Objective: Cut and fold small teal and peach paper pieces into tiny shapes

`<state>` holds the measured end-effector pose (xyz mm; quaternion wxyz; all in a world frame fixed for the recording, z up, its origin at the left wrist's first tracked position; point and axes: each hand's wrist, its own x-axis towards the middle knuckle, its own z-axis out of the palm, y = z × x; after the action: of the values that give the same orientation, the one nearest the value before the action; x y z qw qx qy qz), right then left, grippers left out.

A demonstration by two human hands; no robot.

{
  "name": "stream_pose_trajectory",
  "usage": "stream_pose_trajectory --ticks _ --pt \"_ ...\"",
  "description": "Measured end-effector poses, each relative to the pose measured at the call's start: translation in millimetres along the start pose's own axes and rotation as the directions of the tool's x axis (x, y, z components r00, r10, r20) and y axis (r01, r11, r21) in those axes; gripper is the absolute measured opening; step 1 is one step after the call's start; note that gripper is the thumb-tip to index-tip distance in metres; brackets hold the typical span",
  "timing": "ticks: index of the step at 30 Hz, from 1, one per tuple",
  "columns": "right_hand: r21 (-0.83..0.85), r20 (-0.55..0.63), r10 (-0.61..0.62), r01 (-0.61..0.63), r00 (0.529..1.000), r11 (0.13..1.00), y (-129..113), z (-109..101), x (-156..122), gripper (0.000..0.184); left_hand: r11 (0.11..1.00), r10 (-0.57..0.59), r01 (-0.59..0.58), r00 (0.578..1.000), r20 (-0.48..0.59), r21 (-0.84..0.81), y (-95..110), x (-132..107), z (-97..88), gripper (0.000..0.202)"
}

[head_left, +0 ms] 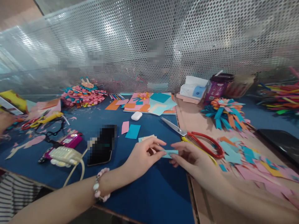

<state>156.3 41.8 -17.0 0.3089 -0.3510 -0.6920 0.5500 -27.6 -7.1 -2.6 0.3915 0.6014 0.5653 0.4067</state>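
Note:
Between my two hands is a small light-blue piece of paper [171,153], raised a little above the blue table. My left hand [144,152], with a beaded bracelet on its wrist, pinches the paper's left end between thumb and index finger. Thumb and fingers of my right hand [193,157] grip the right end. Just behind my left fingers lie pale paper pieces [146,137], partly covered. A blue paper square [133,131] and a pink one [125,127] lie farther left. Scissors with red handles [205,140] rest beyond my right hand, which hides part of them.
A phone [102,146] and a white power strip [66,154] with a cable lie left. Stacked coloured paper [149,107] and a white earbud case [136,116] are ahead. Paper flowers [225,113] and scraps [254,161] lie right. A perforated metal panel [130,46] stands behind. Another person's hand [6,121] shows far left.

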Motion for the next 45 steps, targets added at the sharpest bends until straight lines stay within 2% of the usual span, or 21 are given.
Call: stream_pose_trajectory --ticks 6,12,16,22,29,35,41,45 --pt "-0.159 0.155 0.006 0.019 0.988 0.987 1.2 -1.2 2.4 0.021 1.000 -0.010 0.010 1.000 0.007 0.006 4.2 -4.6 1.1 0.029" --pt "-0.241 0.225 -0.003 0.059 0.974 0.969 2.2 -4.5 2.6 0.024 0.998 0.035 -0.035 0.999 -0.001 0.061 3.0 -6.1 0.7 0.027" --pt "-0.277 0.224 0.017 0.047 0.974 0.960 0.7 -4.4 1.6 0.029 0.992 0.077 -0.076 0.997 -0.011 0.096 0.9 -6.7 0.9 0.028" --pt "-0.218 0.213 0.124 -0.076 0.969 0.973 -1.5 -3.5 2.4 0.035 0.992 0.106 -0.104 0.994 -0.025 0.070 2.3 -8.9 2.1 0.027" --pt "-0.100 0.255 0.088 -0.064 0.963 0.993 0.3 -4.3 4.4 0.035 0.994 0.103 -0.102 0.995 -0.013 0.033 2.6 -8.2 0.2 0.025" --pt "-0.015 0.272 0.134 -0.135 0.953 0.991 3.0 -4.6 5.3 0.038 0.993 0.111 -0.110 0.994 -0.016 0.049 5.2 -10.0 -0.4 0.024" --pt "-0.080 0.297 0.123 -0.103 0.947 0.991 4.7 -6.9 5.7 0.036 0.998 0.060 -0.060 0.998 -0.023 -0.011 3.8 -7.6 -1.7 0.024" --pt "-0.055 0.292 0.123 -0.111 0.948 0.992 3.4 -7.1 3.5 0.038 0.998 0.034 -0.034 0.999 -0.007 -0.049 3.0 -6.3 -2.6 0.022"
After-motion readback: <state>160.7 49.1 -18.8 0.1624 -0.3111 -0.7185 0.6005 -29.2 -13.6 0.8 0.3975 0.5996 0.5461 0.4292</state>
